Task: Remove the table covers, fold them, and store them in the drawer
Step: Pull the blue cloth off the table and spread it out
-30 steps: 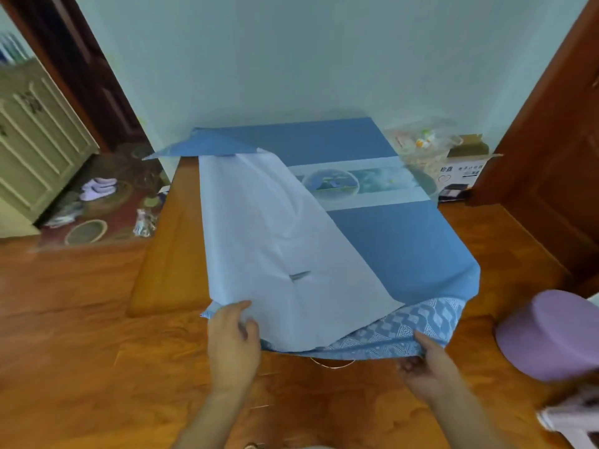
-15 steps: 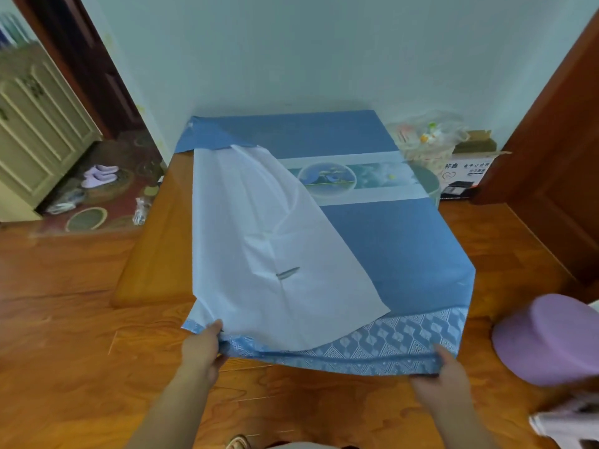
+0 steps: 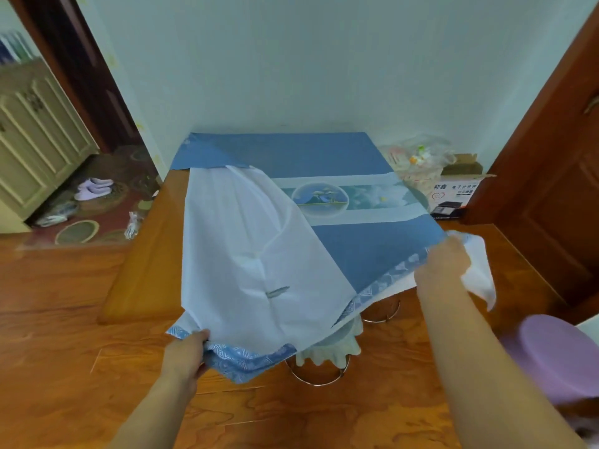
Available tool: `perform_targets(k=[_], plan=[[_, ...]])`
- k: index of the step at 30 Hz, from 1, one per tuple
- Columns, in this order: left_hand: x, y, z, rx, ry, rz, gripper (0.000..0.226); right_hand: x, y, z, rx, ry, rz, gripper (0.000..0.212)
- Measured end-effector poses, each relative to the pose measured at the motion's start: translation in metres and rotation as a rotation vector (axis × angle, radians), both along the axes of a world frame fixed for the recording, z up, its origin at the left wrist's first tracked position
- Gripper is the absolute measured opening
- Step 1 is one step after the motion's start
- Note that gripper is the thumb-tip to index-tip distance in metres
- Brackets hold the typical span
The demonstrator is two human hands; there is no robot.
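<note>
Table cover (image 3: 350,241): a thin blue sheet with a pale printed band and a patterned border, lying over the wooden table (image 3: 142,260) by the wall. Its white underside is flipped over the left half.
Left hand (image 3: 186,353): pinches the near left corner of the cover, fingers curled around the patterned hem.
Right hand (image 3: 442,265): grips the right edge farther up the table, with bunched white underside spilling past the knuckles.
Change: half a second ago the right hand held the near right corner low at the front edge; now it is raised and farther along the side, so the near edge slants upward and the cover lifts off the front of the table.
Meaning: removal looks under way; folding and storing remain, and no drawer is in view.
Texture: smooth, creased, limp, probably plastic-like or light cloth.
Beneath: metal ring legs (image 3: 319,377) and a white frilled fabric (image 3: 327,350) show under the lifted edge.
Nearby: a lilac round stool (image 3: 557,358) at right; a cardboard box (image 3: 453,192) by the wall.
</note>
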State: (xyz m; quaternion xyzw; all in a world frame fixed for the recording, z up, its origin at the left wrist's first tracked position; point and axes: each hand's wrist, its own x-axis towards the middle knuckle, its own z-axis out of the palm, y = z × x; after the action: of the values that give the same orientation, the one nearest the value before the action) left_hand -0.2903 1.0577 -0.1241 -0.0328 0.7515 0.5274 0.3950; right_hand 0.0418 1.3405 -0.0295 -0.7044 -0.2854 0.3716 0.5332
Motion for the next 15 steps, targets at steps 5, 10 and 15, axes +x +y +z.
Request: perform_targets(k=[5,10,15], plan=[[-0.015,-0.009,0.011,0.055,-0.022,0.034,0.007,-0.022,-0.005,0.073,0.292,0.406,-0.038,0.038],[-0.019,-0.013,0.008,0.039,-0.026,-0.013,0.009,-0.03,-0.058,0.082,0.312,0.625,0.7,0.034],[-0.01,-0.018,-0.001,-0.005,0.018,-0.086,0.01,-0.01,-0.164,-0.012,-0.165,0.674,1.039,0.038]])
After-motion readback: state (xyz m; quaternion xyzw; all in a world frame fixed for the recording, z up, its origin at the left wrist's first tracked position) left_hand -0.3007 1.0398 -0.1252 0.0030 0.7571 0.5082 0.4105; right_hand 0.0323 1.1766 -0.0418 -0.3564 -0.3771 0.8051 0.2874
